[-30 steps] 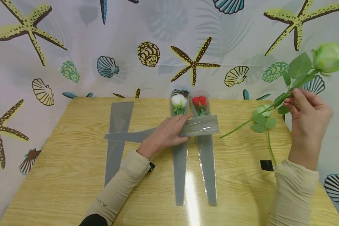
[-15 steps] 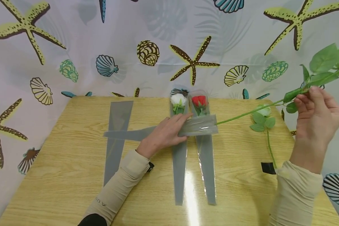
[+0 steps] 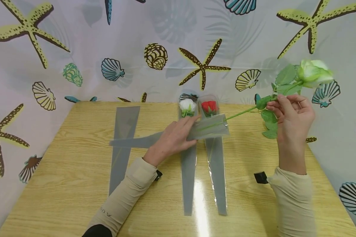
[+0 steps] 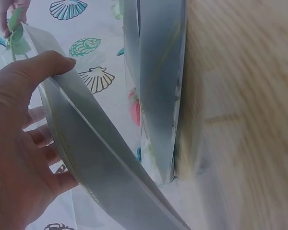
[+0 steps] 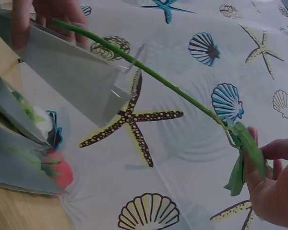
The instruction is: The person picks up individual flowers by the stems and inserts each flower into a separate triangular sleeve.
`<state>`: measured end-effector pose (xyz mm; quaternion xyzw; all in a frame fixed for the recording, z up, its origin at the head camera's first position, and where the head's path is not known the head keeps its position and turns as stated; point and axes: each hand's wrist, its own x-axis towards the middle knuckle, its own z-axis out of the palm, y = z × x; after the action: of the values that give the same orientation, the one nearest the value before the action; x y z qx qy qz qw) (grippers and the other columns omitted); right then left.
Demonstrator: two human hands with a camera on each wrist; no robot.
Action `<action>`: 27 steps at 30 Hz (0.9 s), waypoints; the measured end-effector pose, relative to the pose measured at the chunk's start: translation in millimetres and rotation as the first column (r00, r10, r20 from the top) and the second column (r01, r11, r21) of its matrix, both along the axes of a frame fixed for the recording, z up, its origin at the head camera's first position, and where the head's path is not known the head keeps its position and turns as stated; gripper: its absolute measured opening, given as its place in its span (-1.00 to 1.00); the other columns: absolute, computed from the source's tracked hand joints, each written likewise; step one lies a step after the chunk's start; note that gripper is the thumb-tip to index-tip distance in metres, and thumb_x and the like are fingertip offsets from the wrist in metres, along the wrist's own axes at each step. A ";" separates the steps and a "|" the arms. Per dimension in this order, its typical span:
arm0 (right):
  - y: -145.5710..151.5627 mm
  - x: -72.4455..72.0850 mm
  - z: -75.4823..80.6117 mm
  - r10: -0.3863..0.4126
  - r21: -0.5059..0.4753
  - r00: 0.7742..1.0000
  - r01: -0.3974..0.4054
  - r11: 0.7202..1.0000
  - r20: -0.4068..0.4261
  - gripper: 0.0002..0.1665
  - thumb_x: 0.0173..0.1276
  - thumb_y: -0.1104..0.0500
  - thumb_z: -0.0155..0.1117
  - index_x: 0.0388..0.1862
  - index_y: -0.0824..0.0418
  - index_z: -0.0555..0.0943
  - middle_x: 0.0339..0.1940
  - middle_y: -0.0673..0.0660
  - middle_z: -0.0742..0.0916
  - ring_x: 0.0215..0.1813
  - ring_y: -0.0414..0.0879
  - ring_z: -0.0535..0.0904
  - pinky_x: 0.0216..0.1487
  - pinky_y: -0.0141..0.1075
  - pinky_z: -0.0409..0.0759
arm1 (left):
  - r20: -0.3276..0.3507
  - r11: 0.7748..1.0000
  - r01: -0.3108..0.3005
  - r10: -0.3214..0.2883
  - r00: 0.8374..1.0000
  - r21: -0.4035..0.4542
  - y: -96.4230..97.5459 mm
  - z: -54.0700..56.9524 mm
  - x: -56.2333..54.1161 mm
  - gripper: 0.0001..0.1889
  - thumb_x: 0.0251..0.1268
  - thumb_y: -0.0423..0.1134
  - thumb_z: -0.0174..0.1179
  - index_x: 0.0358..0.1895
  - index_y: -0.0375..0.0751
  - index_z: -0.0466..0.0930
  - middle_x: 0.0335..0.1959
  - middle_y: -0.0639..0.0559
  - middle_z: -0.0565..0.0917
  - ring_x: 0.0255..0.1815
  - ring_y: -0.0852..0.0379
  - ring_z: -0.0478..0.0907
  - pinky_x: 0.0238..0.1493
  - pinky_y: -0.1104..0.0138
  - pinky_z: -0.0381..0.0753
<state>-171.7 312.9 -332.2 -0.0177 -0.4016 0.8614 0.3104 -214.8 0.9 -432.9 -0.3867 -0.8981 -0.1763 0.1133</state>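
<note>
My left hand (image 3: 175, 138) holds a long tapered flower sleeve (image 4: 101, 148) with a grey back, its wide mouth toward the right. Between the thumb and fingers of my right hand (image 3: 295, 115) is the upper stem of a pale green artificial rose (image 3: 314, 72), bloom up and to the right. Its bare green stem (image 5: 173, 86) runs in at the sleeve's mouth and shows through the clear front film up near my left fingers. Beneath the held sleeve, a white rose (image 3: 188, 106) and a red rose (image 3: 209, 107) lie side by side in similar sleeves.
Another grey sleeve (image 3: 127, 121) lies on the wooden table (image 3: 77, 171) at left, partly under the held sleeve's narrow end. Leaves (image 3: 270, 134) of a second green rose show beside my right hand, which hides the rest. A shell-and-starfish cloth (image 3: 166, 26) hangs behind.
My right hand first drew the rose rightward, bringing the stem tip to the sleeve's mouth, then moved left, sliding the stem inside. My left hand stays nearly in place; the sleeve's mouth end has tilted slightly.
</note>
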 end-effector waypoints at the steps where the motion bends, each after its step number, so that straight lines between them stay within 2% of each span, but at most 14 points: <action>1: -4.2 -1.0 -2.4 0.007 0.029 1.000 -0.007 1.000 0.010 -0.73 0.24 0.56 0.45 -0.26 0.48 0.49 -0.43 0.29 0.65 -0.57 0.09 0.71 -0.47 -0.22 0.74 | -0.007 1.000 -0.006 0.006 1.000 0.004 -0.1 0.1 -0.1 -0.10 0.32 -0.02 0.46 0.63 -0.13 0.21 0.14 0.00 0.65 0.01 0.10 0.63 -0.13 0.19 0.70; 5: -19.7 -4.4 -12.5 0.033 0.132 0.998 -0.041 0.990 0.062 -0.72 0.25 0.48 0.50 -0.30 0.42 0.50 -0.44 0.25 0.68 -0.54 0.03 0.72 -0.45 -0.29 0.73 | -0.032 0.999 -0.038 0.038 0.999 0.014 -0.7 0.7 -0.2 -0.11 0.31 -0.04 0.46 0.63 -0.11 0.23 0.11 0.01 0.65 0.01 0.11 0.63 -0.17 0.18 0.67; 10: -37.6 -9.9 -24.6 0.056 0.214 0.993 -0.077 0.974 0.104 -0.78 0.33 0.48 0.42 -0.34 0.35 0.52 -0.46 0.18 0.70 -0.52 -0.06 0.72 -0.41 -0.36 0.72 | -0.046 0.998 -0.061 0.062 0.997 0.018 -1.1 1.7 -0.1 -0.13 0.30 -0.06 0.45 0.62 -0.12 0.24 0.12 0.00 0.66 0.03 0.09 0.65 -0.16 0.16 0.66; 13: -45.3 -11.9 -30.1 0.031 0.273 0.991 -0.065 0.960 0.130 -0.79 0.36 0.46 0.42 -0.37 0.31 0.55 -0.48 0.12 0.74 -0.50 -0.11 0.71 -0.37 -0.39 0.71 | -0.053 0.997 -0.073 0.073 0.996 0.005 -1.1 2.0 0.2 -0.12 0.31 -0.04 0.44 0.63 -0.10 0.23 0.14 0.00 0.66 0.06 0.08 0.65 -0.13 0.14 0.64; 18: -52.8 -13.1 -37.1 -0.052 0.413 0.984 -0.024 0.910 0.173 -0.78 0.38 0.34 0.46 -0.39 0.17 0.59 -0.47 -0.02 0.76 -0.43 -0.19 0.67 -0.30 -0.43 0.64 | -0.063 0.997 -0.081 0.081 0.995 -0.004 -1.5 2.0 0.4 -0.13 0.32 -0.04 0.43 0.63 -0.09 0.22 0.13 0.00 0.65 0.02 0.08 0.65 -0.15 0.15 0.62; 20: -54.3 -13.7 -39.5 -0.070 0.436 0.982 -0.014 0.900 0.175 -0.78 0.39 0.32 0.47 -0.39 0.14 0.60 -0.47 -0.05 0.75 -0.41 -0.20 0.66 -0.30 -0.43 0.61 | -0.063 0.997 -0.079 0.079 0.995 0.002 -1.7 2.0 0.4 -0.14 0.32 -0.04 0.42 0.63 -0.10 0.23 0.13 -0.01 0.65 0.00 0.08 0.64 -0.16 0.15 0.62; 27: -57.4 -18.6 -46.9 -0.114 0.445 0.985 0.043 0.895 0.133 -0.72 0.36 0.36 0.48 -0.45 0.11 0.58 -0.42 -0.07 0.78 -0.35 -0.22 0.66 -0.27 -0.46 0.60 | -0.044 0.998 -0.062 0.063 0.997 0.029 -1.9 1.8 0.4 -0.15 0.32 -0.05 0.41 0.62 -0.11 0.23 0.12 -0.01 0.64 -0.02 0.09 0.62 -0.19 0.19 0.63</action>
<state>-190.3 255.4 -379.1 -0.0306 -0.6077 0.7311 0.3086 -214.4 -1.0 -431.0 -0.3606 -0.9044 -0.1765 0.1441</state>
